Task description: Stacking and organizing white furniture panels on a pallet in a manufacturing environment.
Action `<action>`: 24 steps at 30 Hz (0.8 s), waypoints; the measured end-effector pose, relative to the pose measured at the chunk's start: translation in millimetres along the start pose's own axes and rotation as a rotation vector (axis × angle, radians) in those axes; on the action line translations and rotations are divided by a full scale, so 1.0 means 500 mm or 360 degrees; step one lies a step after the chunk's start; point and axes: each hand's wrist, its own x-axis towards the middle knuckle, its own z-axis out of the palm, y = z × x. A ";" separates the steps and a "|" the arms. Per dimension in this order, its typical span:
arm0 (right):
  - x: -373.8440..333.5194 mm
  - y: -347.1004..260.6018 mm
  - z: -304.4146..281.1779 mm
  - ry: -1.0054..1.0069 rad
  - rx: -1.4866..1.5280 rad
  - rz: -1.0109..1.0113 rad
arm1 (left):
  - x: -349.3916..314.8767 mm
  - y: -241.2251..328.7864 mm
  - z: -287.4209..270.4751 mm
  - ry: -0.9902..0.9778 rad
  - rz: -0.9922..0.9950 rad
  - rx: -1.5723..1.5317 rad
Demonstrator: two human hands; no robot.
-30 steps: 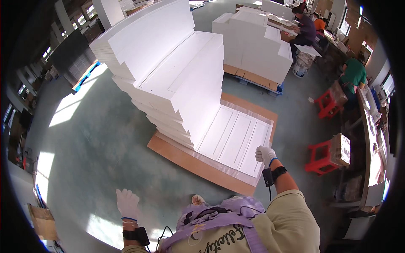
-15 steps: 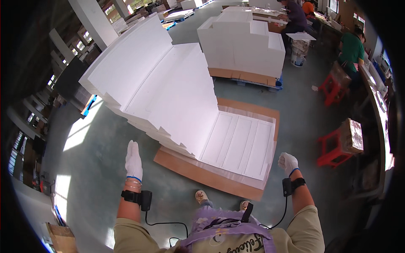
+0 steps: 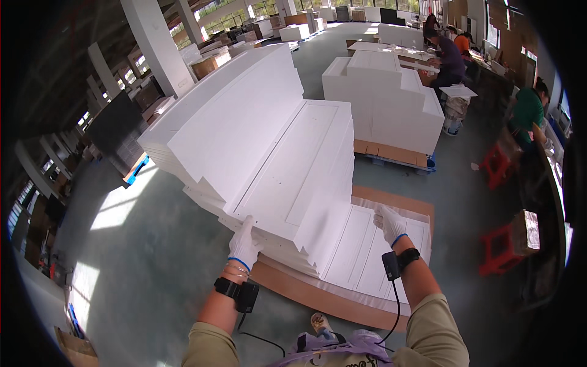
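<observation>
My left hand point(image 3: 245, 244), in a white knitted glove, is at the near end of the stepped stack's middle tier. One digit lies over the edge of a white panel point(image 3: 281, 177) with grooved lines; the other fingers are partly hidden at its side, so the hand looks closed on that edge. My right hand point(image 3: 391, 225), also gloved, is above the low tier of white panels point(image 3: 361, 257) at the right. Its fingers are curled together, and I see nothing in them.
Brown cardboard point(image 3: 306, 300) lies under the stack. A second white stack point(image 3: 382, 104) stands on a blue pallet behind. Red stools point(image 3: 498, 248) and a long workbench line the right side, where a person in green point(image 3: 529, 113) works. A pillar point(image 3: 158, 49) rises at the back left.
My left hand has moved forward and right onto the panel's near edge. My right hand has come forward and left, over the low tier. The view has tilted up.
</observation>
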 end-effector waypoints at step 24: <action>0.441 -0.191 0.299 0.0402 -0.0999 -0.0470 | 0.028 0.010 0.030 -0.0439 -0.0046 0.0114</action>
